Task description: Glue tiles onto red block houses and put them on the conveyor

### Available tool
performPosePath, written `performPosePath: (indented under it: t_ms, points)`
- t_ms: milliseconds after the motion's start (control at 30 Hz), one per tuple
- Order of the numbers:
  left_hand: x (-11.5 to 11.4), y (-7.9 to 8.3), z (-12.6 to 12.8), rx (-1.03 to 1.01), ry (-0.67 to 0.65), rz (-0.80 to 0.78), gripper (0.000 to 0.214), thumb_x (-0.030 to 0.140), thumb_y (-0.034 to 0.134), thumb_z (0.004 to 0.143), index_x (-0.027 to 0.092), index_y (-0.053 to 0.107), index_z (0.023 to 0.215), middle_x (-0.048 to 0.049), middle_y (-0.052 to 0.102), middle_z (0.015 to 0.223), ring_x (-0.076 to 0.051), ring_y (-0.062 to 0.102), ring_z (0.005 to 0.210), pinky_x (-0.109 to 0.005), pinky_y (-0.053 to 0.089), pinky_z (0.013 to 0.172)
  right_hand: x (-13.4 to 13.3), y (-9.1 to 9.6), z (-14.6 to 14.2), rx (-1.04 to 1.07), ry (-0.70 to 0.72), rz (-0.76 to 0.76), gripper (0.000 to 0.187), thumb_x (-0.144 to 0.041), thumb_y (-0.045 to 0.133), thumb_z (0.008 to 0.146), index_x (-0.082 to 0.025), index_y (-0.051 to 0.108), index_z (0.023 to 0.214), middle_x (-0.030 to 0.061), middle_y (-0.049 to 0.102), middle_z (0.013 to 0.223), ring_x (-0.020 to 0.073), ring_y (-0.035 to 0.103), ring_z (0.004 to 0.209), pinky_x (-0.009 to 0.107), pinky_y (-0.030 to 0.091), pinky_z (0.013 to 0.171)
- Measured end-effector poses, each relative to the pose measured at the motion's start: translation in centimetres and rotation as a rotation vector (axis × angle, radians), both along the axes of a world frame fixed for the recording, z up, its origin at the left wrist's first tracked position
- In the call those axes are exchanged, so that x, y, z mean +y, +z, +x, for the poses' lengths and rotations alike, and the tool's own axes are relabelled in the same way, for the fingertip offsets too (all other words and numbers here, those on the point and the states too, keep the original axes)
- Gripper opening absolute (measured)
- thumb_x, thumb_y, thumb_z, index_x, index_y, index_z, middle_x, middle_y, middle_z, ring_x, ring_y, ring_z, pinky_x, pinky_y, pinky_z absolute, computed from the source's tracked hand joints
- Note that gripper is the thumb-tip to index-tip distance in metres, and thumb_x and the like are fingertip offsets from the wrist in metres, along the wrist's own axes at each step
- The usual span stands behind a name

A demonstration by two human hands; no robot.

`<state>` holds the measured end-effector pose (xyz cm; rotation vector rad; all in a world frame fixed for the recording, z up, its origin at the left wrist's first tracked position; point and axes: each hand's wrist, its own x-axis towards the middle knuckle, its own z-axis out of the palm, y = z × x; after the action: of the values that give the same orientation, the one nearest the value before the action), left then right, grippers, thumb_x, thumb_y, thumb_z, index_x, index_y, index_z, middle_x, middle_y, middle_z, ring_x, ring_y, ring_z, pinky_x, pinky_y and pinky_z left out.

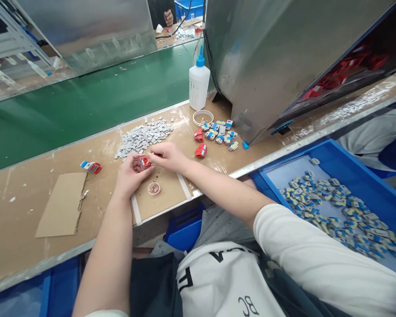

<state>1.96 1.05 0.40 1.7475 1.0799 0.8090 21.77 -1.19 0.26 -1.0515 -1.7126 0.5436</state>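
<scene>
My left hand [127, 176] is closed around a small red and grey plastic part [145, 162], held just above the table. My right hand [170, 157] is pinched at the part's upper right side; whatever its fingertips hold is too small to make out. Below them sits a little clear cup [154, 189] with some brownish stuff in it. Behind the hands spreads a pile of small grey pieces [141, 138]. To the right lie red plastic parts [201, 150] and several blue, white and grey blocks [221, 132].
A white bottle [198, 88] with a blue nozzle stands behind a tape roll [203, 123]. Cardboard [61, 204] and a red-blue part [91, 167] lie left. A blue tray [273, 193] of blocks is at right, below a metal housing [260, 66]. Another person's hand [168, 17] shows beyond the green belt [86, 105].
</scene>
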Motion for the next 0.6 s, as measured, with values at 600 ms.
performPosePath:
  t_ms: [600]
  points:
    - [-0.1,0.9,-0.2,-0.034,0.115,-0.075,0.046,0.052,0.089,0.065,0.018,0.067,0.088,0.0022,0.062,0.061,-0.010,0.048,0.045,-0.022,0.036,0.043,-0.9,1.3,0.5,-0.209,0.000,-0.152,0.054,-0.068,0.058,0.093,-0.020,0.047,0.069,-0.0052,0.047,0.065,0.0115,0.042,0.063,0.027,0.024,0.064]
